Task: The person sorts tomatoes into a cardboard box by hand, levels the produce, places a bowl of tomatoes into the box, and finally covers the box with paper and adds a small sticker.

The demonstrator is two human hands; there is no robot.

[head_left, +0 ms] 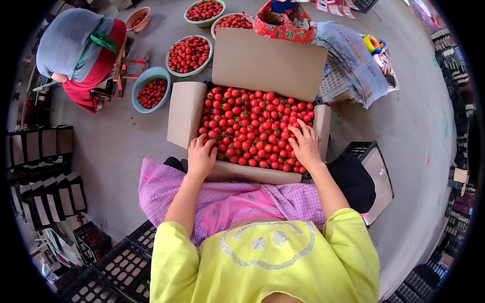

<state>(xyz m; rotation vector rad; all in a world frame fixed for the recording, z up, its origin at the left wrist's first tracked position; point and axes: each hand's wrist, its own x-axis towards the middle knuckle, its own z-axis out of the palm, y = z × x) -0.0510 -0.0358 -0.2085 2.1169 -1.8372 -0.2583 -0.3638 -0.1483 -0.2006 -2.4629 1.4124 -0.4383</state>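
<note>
Before me a box (pixel 268 60) lined with brown paper is filled with small red cherry tomatoes (pixel 252 126), several with green stems on. At the box's near left corner my left hand (pixel 201 154) rests its slightly bent, spread fingertips on the tomatoes. Along the right side my right hand (pixel 306 144) lies on the top layer, fingers apart and a little curved. Neither hand visibly holds a tomato, though the undersides of the fingers are hidden.
Beyond the box stand a blue basin (pixel 165 101) and several bowls of tomatoes. A stack of newspapers (pixel 353 60) lies at the far right. Another person (pixel 83 50) sits bent over at the far left. Black crates (pixel 118 262) stand at the near left.
</note>
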